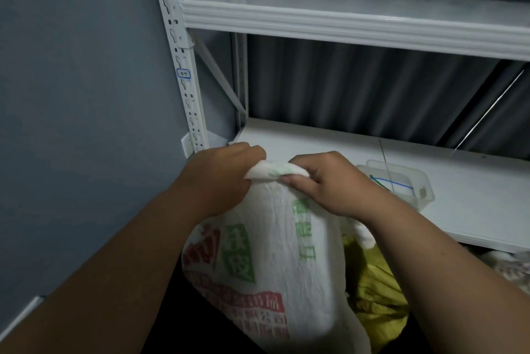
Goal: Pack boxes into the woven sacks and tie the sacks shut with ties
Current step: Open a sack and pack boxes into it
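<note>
Both hands clamp the gathered mouth of the white woven sack (269, 253): the left hand (226, 178) grips its left end, the right hand (329, 184) pinches its right. The sack stands before the lower shelf (473, 210). Right of the sack, a clear tub (421, 190) on the shelf holds what look like ties (393, 183). A yellow sack (378, 290) lies beside the white one.

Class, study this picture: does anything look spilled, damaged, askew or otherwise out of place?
Nothing stands out. Both hands, left hand and right hand, grip the gathered mouth of the white printed woven sack; coloured ties lie inside the clear plastic tub on the white shelf.
</note>
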